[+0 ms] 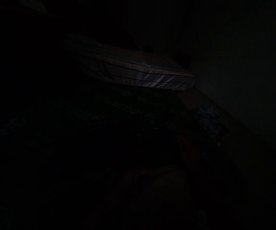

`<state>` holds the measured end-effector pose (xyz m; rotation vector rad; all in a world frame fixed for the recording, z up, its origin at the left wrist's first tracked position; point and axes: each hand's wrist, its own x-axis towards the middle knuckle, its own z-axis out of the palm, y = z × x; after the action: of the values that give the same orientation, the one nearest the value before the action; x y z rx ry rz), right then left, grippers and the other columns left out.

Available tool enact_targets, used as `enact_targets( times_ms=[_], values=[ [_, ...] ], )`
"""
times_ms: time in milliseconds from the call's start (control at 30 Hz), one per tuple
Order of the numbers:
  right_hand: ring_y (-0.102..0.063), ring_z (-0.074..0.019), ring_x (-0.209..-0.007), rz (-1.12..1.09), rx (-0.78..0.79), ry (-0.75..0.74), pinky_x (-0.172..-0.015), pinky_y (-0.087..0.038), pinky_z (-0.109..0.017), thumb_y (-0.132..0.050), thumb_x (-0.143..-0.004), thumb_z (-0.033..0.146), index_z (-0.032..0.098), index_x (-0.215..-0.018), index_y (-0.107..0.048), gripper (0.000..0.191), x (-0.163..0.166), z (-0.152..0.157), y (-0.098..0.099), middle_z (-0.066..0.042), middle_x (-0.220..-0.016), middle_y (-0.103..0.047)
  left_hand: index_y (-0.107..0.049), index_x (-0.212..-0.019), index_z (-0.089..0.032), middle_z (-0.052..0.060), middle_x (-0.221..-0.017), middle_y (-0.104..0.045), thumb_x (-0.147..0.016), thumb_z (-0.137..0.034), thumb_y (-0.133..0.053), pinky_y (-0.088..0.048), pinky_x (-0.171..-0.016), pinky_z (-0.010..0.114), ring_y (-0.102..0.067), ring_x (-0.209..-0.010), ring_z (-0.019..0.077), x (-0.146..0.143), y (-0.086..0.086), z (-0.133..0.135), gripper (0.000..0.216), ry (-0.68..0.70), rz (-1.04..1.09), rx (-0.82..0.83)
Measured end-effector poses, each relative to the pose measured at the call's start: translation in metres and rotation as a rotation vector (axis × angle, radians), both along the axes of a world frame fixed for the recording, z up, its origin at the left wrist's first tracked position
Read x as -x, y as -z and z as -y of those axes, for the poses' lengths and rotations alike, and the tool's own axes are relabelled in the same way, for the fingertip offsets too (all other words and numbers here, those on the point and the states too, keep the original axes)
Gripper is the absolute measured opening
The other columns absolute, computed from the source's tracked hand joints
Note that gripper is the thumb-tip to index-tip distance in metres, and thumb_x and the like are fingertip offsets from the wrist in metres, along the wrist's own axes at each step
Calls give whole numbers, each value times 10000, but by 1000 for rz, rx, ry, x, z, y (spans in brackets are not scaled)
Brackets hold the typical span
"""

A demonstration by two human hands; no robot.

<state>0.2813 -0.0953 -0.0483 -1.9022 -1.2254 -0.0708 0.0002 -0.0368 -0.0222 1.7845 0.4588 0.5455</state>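
The scene is almost wholly dark. A thick mattress [138, 72] with a pale, shiny striped side is tilted up at the centre, its right corner catching a little light. Under it lies a dark sheet or bed base [133, 108] printed with round logos and lines of text. A faint reddish shape low and right of centre may be my right hand [187, 150]; its fingers cannot be made out. Another dim shape near the bottom centre may be my left hand [138, 175], too dark to read. I cannot tell whether either hand touches the mattress.
A plain wall [243, 70] fills the right side. Along its foot runs a strip of floor [238, 140], with some crumpled pale material [208, 119] lying on it beside the bed. The left side and the bottom are black.
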Motion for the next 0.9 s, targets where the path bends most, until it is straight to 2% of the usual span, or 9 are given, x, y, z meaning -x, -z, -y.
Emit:
enact_targets(
  times_ms=[267,533,767,900],
  values=[
    [-641,-231,-940,-8,-7,-7,-843,-518,-427,-447,-851,362,226,-1014,-686,320,18,-1,2,-92,-1019,-686,-594,-1034,-144,68,-1024,-619,-900,-363,-512,-521,-793,344,-605,-875,147,-1,-5,-1,269,28,9,-36],
    [-613,-231,-950,204,-7,0,-830,-516,-411,-429,-856,346,201,-1005,-690,333,32,-6,9,-112,-1034,-655,-582,-1061,-144,70,-1045,-607,-898,-348,-519,-525,-781,342,-600,-883,151,-1,-7,-2,268,57,-16,-32],
    [-568,-266,-1041,275,153,48,-876,-488,-432,-398,-886,429,189,-1100,-659,413,37,-18,12,-144,-1153,-601,-582,-1065,-148,72,-1064,-600,-898,-350,-517,-518,-805,355,-595,-908,160,0,-7,-3,270,87,-49,-23],
    [-568,-274,-1034,327,175,31,-871,-480,-434,-384,-903,421,184,-1136,-640,420,41,-26,13,-153,-1137,-606,-569,-1090,-144,77,-1075,-593,-894,-343,-526,-521,-801,360,-594,-915,163,0,-9,-3,282,83,-44,-20]
  ],
)
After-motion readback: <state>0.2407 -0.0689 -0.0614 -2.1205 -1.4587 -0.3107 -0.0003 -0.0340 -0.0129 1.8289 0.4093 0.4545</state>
